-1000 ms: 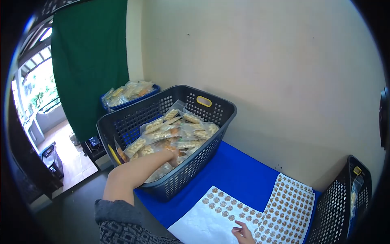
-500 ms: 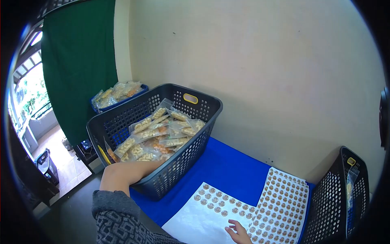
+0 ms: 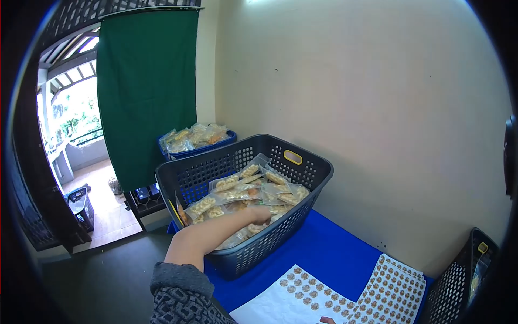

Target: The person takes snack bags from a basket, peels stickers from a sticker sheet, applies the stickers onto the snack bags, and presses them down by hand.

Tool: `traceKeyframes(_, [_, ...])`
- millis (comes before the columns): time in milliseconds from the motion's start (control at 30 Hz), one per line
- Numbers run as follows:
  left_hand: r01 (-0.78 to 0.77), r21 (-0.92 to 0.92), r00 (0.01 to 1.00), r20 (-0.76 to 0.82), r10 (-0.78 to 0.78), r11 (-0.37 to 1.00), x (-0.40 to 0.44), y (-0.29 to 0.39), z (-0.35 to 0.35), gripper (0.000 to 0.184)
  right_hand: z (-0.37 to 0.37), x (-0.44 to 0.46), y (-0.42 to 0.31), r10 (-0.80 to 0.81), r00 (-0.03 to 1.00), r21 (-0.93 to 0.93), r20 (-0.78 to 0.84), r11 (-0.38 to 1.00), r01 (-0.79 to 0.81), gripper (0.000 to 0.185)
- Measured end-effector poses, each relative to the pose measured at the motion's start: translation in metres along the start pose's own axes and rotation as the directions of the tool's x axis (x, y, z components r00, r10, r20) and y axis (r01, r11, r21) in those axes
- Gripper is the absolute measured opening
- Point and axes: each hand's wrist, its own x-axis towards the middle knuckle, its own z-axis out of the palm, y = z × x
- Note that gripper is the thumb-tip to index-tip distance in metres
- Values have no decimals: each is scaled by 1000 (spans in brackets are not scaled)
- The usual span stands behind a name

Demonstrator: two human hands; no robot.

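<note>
My left hand (image 3: 261, 216) reaches over the near rim of a large dark perforated basket (image 3: 240, 263) and is in among clear plastic packets (image 3: 226, 195) of pale, curved snack pieces. Its back and curled knuckles show; the fingertips are hidden, so a grip cannot be made out. Only a small part of the fingers of my right hand (image 3: 327, 320) shows at the bottom edge, over a white sheet (image 3: 264, 305) with rows of round brown stickers along its upper part. To the right lies a fuller stack of sticker sheets (image 3: 393, 291).
A blue cloth (image 3: 329, 243) lies under basket and sheets. Behind the basket stands a blue tub (image 3: 232, 137) of packets. Another dark basket (image 3: 450, 291) stands at the right edge. A green curtain (image 3: 148, 97) hangs beside an open doorway; the wall is behind.
The view has shifted, so everything sits farther right and lower. My left hand, hidden in the basket before, now shows above the packets. My right hand has mostly dropped out of view.
</note>
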Motion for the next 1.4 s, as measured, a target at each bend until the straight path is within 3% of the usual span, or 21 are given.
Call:
traceKeyframes(67, [-77,-127,992,-104,64,989,5,-11,-4,31,-2,-1,-3,31,999,11,14,999,-31,39])
traceKeyframes(100, [-185,113,951,-232,207,976,2,-13,14,25,-2,-1,-4,42,999,11,23,999,-43,39])
traceKeyframes(133, [-165,180,954,-219,203,970,-3,-6,26,24,-2,-1,-4,42,999,9,22,999,-42,39])
traceKeyframes(233, [-46,114,997,-48,52,992,-19,14,38,23,0,-2,-4,43,999,-5,8,999,-43,40])
traceKeyframes(400, [5,113,998,-61,2,994,-25,24,27,21,-1,-3,-3,128,991,-21,27,992,-127,41])
traceKeyframes(567, [85,171,946,-324,-26,982,-24,15,-32,20,1,-3,6,104,994,-32,-21,994,-105,42])
traceKeyframes(600, [105,262,932,-363,-3,959,-29,14,-50,19,1,-3,12,41,999,-20,-20,999,-41,42])
traceKeyframes(633, [116,180,806,-591,13,977,-18,-3,-49,15,0,-3,16,-23,1000,-8,-21,1000,23,42])
traceKeyframes(700, [-111,-63,582,-813,14,992,-45,-3,-90,16,-1,-3,15,1,1000,-15,-31,1000,-2,42])
traceKeyframes(800, [-510,-369,225,-929,-294,777,-81,24,-127,19,1,-2,18,4,998,2,-67,1000,-4,40])
traceKeyframes(867, [-753,-501,304,-840,-450,427,-97,55,-134,17,-1,2,6,8,999,30,-31,1000,-7,40])
traceKeyframes(900, [-756,-498,322,-848,-422,424,-103,69,-133,17,-5,5,-10,28,999,90,25,995,-30,40])
traceKeyframes(967, [-651,-409,390,-903,-180,640,-114,98,-125,16,-4,11,-25,-41,998,336,56,941,20,39])
traceKeyframes(1000, [-682,-91,244,-964,109,726,-121,116,-124,22,2,17,-25,-122,993,504,10,858,100,38])
traceKeyframes(1067, [-724,270,180,-814,552,634,-129,149,-111,32,-3,16,-52,-90,989,783,115,622,-34,62])
traceKeyframes(1100, [-803,335,111,-729,676,493,-136,164,-105,29,-6,11,-62,-55,994,797,93,602,-42,62])
traceKeyframes(1167, [-834,422,84,-539,838,355,-145,186,-75,32,-14,0,-84,-46,994,918,95,390,-69,58])
traceKeyframes(1267, [-919,329,89,-367,926,219,-150,204,-42,37,-9,-24,-98,-42,996,997,77,24,-76,52])
traceKeyframes(1300, [-909,368,74,-322,944,197,-147,203,-39,39,-1,-20,-87,-216,976,995,-37,-95,16,53])
traceKeyframes(1333, [-926,343,79,-241,967,161,-142,203,-43,43,-5,-23,-92,-27,999,999,-37,-30,36,52])
traceKeyframes(1400, [-951,138,253,-165,953,277,-138,205,-62,76,-17,-21,-104,-56,975,973,-216,68,220,50])
